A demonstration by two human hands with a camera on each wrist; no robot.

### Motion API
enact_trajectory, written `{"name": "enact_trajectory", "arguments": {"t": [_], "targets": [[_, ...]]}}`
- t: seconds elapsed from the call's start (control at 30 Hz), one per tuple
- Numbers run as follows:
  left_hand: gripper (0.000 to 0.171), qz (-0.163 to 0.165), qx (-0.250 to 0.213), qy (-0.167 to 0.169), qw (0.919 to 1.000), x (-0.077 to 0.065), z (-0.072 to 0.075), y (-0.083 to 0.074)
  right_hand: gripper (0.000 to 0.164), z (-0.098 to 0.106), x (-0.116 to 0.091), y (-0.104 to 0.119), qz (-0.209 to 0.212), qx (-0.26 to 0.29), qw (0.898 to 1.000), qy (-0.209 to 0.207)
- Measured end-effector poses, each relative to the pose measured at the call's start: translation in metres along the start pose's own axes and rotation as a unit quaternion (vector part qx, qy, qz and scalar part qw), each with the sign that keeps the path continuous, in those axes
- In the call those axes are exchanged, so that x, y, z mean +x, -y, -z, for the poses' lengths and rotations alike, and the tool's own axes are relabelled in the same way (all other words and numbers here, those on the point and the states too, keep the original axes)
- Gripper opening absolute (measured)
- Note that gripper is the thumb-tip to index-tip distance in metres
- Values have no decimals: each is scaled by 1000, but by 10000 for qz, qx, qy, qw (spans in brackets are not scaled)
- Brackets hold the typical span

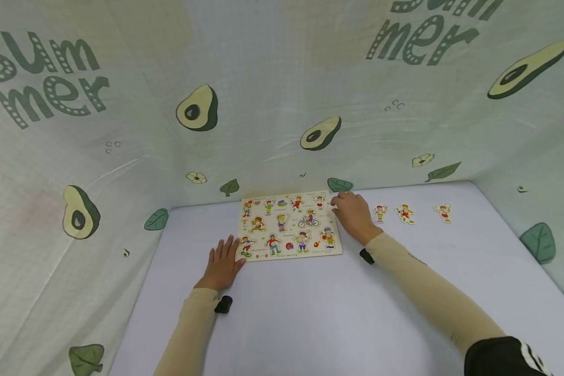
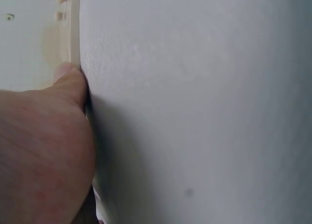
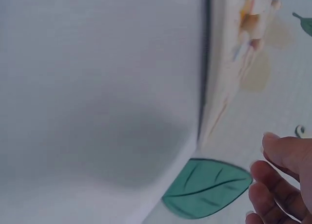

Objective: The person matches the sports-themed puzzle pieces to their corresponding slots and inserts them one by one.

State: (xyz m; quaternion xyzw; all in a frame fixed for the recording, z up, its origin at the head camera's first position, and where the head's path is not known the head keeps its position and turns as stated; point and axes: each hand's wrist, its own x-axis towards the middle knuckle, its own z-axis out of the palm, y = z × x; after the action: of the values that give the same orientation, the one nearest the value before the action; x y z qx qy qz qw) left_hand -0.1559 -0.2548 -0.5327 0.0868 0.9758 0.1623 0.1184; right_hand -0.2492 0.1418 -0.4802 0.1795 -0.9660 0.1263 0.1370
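Cream puzzle board (image 1: 293,231): long axis L-R, figs (image 1: 303,242) heads-away; L hand (image 1: 220,265) spread, R hand (image 1: 354,215) loosely curled, thumb apart.

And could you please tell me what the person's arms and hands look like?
Both hands, left and right, are ungloved. Plain-looking beige sleeves cover the forearms, with a faint dark marking on the right one. A small black item shows at each wrist. Higher on the right arm is a black garment edge with a white print.
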Motion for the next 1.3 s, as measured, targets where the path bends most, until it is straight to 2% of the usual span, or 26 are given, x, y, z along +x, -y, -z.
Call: {"name": "enact_trajectory", "arguments": {"t": [0.2, 0.47, 0.7, 0.87, 1.03, 1.3], "targets": [[68, 44, 16, 63, 10000, -3, 2, -2, 20, 3, -18, -21, -251, -9, 9996, 101], [68, 4, 122, -1, 9999, -4, 2, -3, 23, 9, -34, -49, -444, -124, 9989, -39], [66, 23, -44, -35, 10000, -6, 4, -6, 25, 16, -45, -70, -567, -95, 9983, 101], [66, -11, 15, -56, 10000, -8, 5, -7, 27, 19, -50, -79, -740, -88, 9968, 292], [64, -113, -73, -219, 9997, -9, 5, -8, 26, 21, -52, -86, -845, -169, 9952, 473], [67, -6, 51, -58, 10000, -3, 3, -5, 21, 23, -52, -94, -776, -251, 9949, 589]]}}
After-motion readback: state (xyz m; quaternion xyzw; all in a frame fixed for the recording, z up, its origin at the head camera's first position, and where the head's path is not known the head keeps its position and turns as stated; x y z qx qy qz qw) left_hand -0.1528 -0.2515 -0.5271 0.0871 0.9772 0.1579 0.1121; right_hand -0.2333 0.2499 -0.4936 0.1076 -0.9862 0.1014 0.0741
